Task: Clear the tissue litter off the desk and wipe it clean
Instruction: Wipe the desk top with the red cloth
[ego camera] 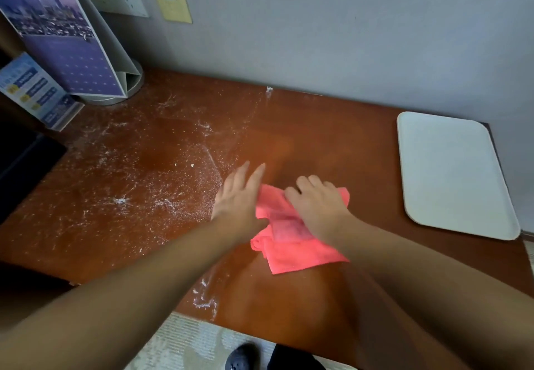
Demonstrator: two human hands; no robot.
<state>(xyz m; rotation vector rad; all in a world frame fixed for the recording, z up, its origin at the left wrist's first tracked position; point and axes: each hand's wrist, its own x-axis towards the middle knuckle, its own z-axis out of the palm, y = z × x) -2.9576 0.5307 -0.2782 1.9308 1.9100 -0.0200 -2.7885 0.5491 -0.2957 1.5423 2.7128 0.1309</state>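
1. Evidently both hands pin the pink cloth [297, 251] to the desk [332, 138] to ready it for wiping. The left hand [238, 199] lays straight, relaxed fingers over its left edge, and the right hand [316, 205] curls its fingers, gripping the far edge.
2. Tissue litter [121, 200] lies unwiped, left of the left fingertips.
3. The cloth's long axis runs from under the fingers back past the wrists, its corner pointing toward the desk's near edge.

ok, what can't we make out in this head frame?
Head view only:
pink cloth: middle covered by left hand and right hand; damp or dry unreadable.
desk: near part hidden under both forearms, so litter there is unknown.
brochure stand: print blurred, too small to read.
yellow wall plate: label too small.
dark object at left: cut off by the frame edge.
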